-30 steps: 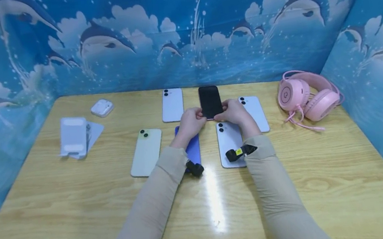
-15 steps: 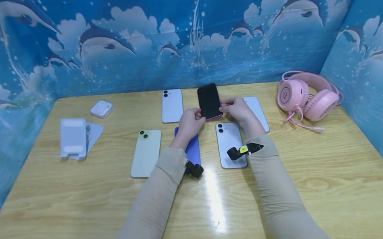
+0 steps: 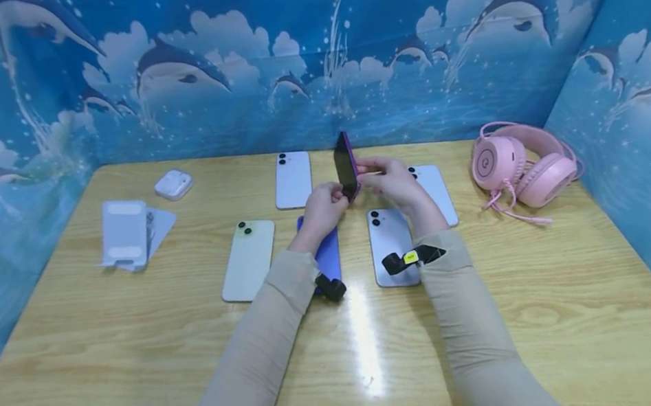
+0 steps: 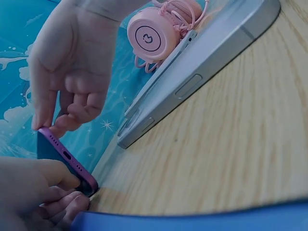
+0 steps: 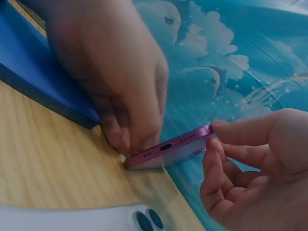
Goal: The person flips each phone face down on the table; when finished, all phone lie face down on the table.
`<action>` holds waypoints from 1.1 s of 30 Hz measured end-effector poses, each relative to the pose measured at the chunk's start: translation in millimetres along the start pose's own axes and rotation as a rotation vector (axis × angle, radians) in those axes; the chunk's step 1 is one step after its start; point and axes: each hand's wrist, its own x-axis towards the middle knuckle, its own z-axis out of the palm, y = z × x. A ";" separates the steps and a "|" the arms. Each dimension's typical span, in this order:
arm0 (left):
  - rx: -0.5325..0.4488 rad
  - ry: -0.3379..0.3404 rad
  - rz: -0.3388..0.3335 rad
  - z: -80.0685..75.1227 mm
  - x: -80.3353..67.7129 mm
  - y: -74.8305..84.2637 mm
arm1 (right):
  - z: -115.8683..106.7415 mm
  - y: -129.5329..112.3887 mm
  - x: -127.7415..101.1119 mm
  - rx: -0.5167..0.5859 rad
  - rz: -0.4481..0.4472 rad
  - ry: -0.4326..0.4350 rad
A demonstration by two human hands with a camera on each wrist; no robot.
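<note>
2 hands [image 3: 326, 206] tilt 1 purple phone [image 3: 346, 164].

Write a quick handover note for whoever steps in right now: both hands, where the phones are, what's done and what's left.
Left hand pinches the purple phone's near end; right hand pinches its raised edge. The phone is tipped up on one long side on the table.
Done: phone lifted off its back.
Left: probably finish the turn and lay it down.
Green phone, blue phone and three pale ones lie flat around it.
</note>
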 end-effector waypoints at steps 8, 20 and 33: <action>-0.157 0.141 0.036 -8.6 -0.1 6.1 | 11.1 3.9 1.8 -0.050 -0.019 -0.050; -0.118 0.217 0.013 -25.4 -2.4 11.0 | 14.0 8.6 3.3 -0.229 -0.002 -0.202; -0.009 0.179 -0.029 -31.5 -2.6 7.8 | 11.3 10.3 3.4 -0.401 0.140 -0.157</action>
